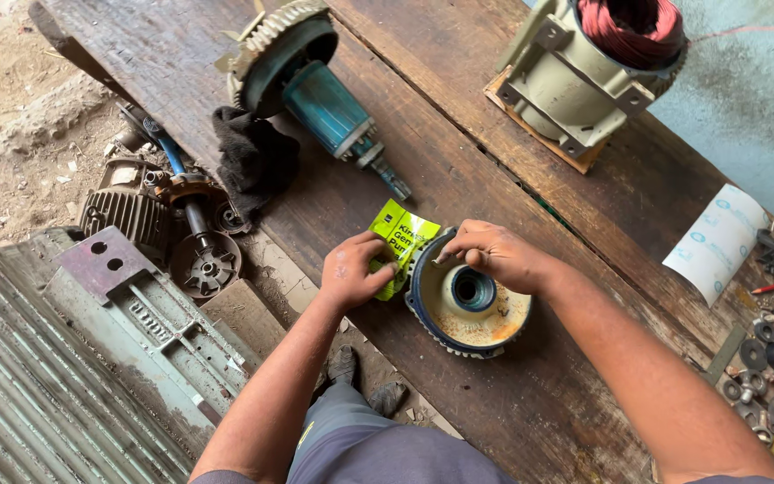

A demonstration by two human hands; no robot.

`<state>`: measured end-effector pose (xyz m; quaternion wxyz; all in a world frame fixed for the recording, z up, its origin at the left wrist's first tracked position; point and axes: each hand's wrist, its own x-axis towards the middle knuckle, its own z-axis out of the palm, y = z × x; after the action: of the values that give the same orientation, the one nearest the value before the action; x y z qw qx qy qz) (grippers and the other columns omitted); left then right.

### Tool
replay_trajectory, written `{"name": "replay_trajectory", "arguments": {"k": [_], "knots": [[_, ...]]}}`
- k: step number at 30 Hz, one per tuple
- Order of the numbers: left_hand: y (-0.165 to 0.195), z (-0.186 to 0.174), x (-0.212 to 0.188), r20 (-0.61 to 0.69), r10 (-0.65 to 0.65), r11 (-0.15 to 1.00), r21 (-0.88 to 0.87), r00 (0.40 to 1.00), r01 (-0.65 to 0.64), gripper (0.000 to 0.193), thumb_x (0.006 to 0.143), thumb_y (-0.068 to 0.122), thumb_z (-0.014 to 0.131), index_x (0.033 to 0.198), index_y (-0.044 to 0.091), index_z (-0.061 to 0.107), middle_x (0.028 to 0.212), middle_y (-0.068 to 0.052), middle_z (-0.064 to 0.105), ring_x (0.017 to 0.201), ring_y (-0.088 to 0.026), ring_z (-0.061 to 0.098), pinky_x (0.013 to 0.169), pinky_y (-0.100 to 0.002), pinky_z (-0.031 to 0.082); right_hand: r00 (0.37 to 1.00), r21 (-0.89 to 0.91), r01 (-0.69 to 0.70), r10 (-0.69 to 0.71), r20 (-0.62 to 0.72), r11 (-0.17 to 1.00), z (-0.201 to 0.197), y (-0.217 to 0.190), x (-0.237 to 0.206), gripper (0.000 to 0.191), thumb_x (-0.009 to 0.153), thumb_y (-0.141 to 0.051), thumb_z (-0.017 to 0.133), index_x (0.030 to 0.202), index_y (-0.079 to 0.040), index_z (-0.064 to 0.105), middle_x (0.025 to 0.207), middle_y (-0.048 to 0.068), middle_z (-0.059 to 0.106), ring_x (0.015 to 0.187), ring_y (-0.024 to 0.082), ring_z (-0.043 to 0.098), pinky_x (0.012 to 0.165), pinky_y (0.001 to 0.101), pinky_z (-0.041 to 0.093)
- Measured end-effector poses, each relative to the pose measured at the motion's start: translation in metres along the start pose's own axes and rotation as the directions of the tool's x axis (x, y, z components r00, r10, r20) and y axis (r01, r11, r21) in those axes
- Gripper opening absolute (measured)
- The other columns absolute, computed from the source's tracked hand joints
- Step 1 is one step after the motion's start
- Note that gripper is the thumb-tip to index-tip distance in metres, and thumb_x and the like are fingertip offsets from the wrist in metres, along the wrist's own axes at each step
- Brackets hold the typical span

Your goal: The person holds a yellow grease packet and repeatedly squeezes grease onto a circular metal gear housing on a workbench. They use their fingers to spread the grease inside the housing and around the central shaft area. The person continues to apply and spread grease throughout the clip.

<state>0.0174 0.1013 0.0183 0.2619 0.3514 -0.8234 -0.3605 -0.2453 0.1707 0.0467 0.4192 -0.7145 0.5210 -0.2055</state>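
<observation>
Cover: round blue motor cover (481, 314) lies flat on wooden bench (530, 394), hole facing up
Left hand (351, 269): pinches green packet (398, 240) beside cover
Right hand (494, 255): fingers curled on cover's rim

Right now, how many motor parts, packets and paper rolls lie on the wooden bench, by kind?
Motor end covers: 2, the one under the right hand at and the toothed one at
Rotor with shaft: 1
Stator housing with copper winding: 1
Green packet: 1, in the left hand
White paper roll: 1
Total: 6
</observation>
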Motion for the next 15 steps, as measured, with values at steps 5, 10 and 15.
{"name": "replay_trajectory", "arguments": {"k": [5, 10, 15], "knots": [[-0.018, -0.012, -0.006, 0.093, 0.053, 0.998, -0.023, 0.994, -0.051, 0.026, 0.077, 0.037, 0.075, 0.084, 0.013, 0.073, 0.102, -0.004, 0.069, 0.103, -0.028, 0.066, 0.086, -0.041, 0.053, 0.999, -0.064, 0.014, -0.017, -0.043, 0.998, 0.009, -0.009, 0.027, 0.091, 0.086, -0.087, 0.034, 0.110, -0.011, 0.078, 0.101, 0.008, 0.064, 0.102, 0.023, 0.064, 0.090, 0.0345, 0.051], [-0.039, -0.014, -0.003, 0.079, 0.083, 0.994, -0.083, 0.993, -0.076, 0.021, 0.079, 0.031, 0.072, 0.088, 0.012, 0.072, 0.104, -0.004, 0.069, 0.105, -0.029, 0.066, 0.089, -0.041, 0.053, 0.993, -0.077, -0.029, 0.020, -0.114, 0.997, 0.008, -0.009, 0.030, 0.090, 0.086, -0.087, 0.036, 0.111, -0.011, 0.076, 0.101, 0.008, 0.065, 0.101, 0.022, 0.065, 0.088, 0.0343, 0.052], [-0.056, -0.021, 0.001, 0.105, 0.054, 0.981, -0.191, 0.993, -0.033, 0.021, 0.083, 0.026, 0.068, 0.095, 0.010, 0.072, 0.104, -0.007, 0.069, 0.106, -0.031, 0.066, 0.089, -0.042, 0.053, 0.984, -0.236, -0.177, 0.164, -0.073, 0.955, 0.021, -0.020, 0.033, 0.069, 0.082, -0.069, 0.053, 0.114, -0.014, 0.079, 0.098, 0.010, 0.065, 0.098, 0.025, 0.064, 0.086, 0.0377, 0.051]]}}
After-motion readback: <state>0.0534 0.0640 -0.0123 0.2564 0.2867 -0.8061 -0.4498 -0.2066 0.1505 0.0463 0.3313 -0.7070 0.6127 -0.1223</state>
